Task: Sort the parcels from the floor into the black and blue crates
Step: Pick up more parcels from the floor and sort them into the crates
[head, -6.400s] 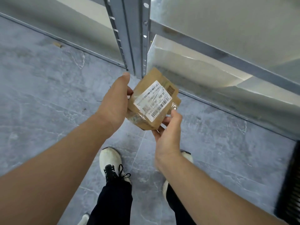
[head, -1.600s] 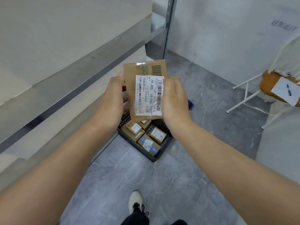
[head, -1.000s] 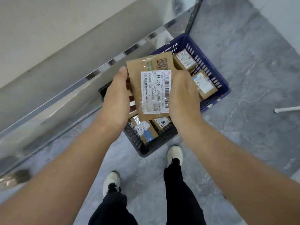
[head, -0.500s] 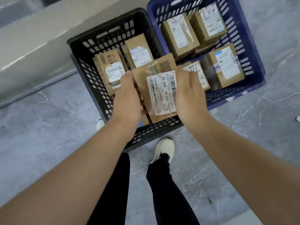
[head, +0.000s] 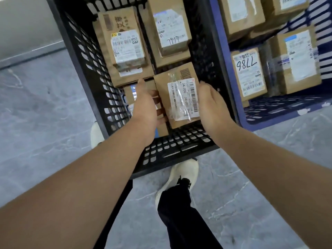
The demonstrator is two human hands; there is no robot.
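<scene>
Several sorted parcels sitting in black crate, blue crate | left hand, right hand holding J4-J06 parcel over black crate, fingers seemingly clamping it | floor leftovers unseen

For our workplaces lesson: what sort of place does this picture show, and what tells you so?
Probably a parcel sorting room: a black crate and blue crate of labelled parcels on a grey floor, left hand and right hand holding a barcoded parcel over the black one.
</scene>
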